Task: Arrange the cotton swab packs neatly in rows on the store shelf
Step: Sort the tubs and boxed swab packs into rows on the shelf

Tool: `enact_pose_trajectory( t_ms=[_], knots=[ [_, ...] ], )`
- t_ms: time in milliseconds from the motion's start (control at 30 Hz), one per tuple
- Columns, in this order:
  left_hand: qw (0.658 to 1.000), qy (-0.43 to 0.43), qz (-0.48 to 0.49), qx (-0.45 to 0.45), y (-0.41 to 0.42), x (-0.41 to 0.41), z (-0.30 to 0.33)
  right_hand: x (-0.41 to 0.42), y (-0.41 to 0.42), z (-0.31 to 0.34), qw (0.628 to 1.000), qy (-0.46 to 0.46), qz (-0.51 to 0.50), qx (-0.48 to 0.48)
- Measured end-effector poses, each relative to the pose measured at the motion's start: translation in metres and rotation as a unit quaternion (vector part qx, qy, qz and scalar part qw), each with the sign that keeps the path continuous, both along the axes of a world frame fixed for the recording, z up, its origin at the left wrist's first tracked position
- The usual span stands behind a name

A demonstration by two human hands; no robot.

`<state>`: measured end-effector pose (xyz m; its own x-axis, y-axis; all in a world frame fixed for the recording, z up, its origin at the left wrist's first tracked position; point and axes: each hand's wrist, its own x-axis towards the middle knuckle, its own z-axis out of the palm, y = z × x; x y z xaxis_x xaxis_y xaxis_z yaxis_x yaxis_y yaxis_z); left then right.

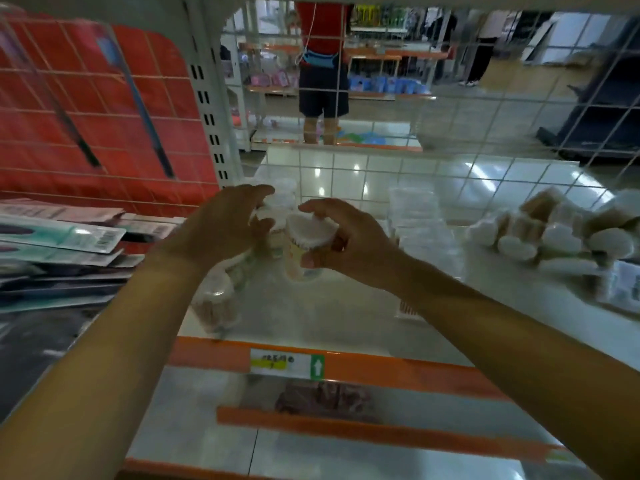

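Overhead store light gives bright glare spots on the floor tiles (346, 174) beyond the wire grid (485, 109). The shelf (329, 320) is dimmer. Motion blur softens the whole frame, worst at the wide-angle edges, where straight lines bow.
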<state>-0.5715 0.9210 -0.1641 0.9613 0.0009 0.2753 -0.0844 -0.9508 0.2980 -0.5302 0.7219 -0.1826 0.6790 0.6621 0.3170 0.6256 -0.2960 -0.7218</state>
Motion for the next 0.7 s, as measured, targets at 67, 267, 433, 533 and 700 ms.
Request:
enact_pose_trajectory(
  t_ms=[67,267,433,533,700],
  knots=[
    [1.000,0.006,-0.012,-0.003,0.013,-0.007,-0.005,-0.002,0.019,-0.016,0.999,-0.035,0.009,-0.033],
    [0.997,0.012,-0.044,0.054,0.041,-0.016,-0.021,0.003,0.053,-0.063,0.991,-0.090,0.005,-0.099],
    [0.997,0.015,-0.038,0.062,0.048,-0.015,-0.028,0.012,0.061,-0.072,0.984,-0.124,-0.053,-0.113],
    [0.997,0.041,-0.015,0.059,0.048,-0.013,-0.030,0.013,0.068,-0.069,0.982,-0.124,-0.079,-0.121],
    [0.993,0.104,0.018,0.052,0.039,-0.008,-0.026,0.010,0.075,-0.065,0.976,-0.134,-0.103,-0.138]
  ],
)
